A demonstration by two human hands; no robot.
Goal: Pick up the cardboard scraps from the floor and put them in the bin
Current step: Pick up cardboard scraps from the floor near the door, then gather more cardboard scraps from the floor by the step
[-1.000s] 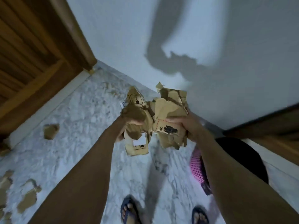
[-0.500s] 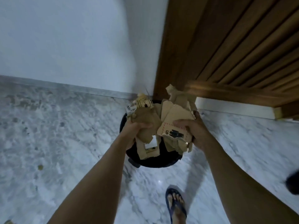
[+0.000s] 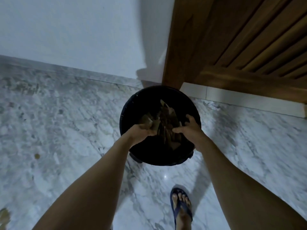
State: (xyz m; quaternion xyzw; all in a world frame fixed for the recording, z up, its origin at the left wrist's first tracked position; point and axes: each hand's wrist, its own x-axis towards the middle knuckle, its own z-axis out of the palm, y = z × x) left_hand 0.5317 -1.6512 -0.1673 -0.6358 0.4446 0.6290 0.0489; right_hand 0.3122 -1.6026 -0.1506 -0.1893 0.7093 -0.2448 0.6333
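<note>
I see torn brown cardboard scraps inside the round black bin, dim and crumpled. My left hand grips a scrap at its fingertips; my right hand hangs spread with relaxed fingers just right of the pile, holding nothing I can make out. No print is legible in the dark bin. One small scrap lies on the marble floor, well left of the left fingers.

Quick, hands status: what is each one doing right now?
Left hand: grips cardboard scraps over the black bin.
Right hand: open, fingers spread, holding nothing.
</note>
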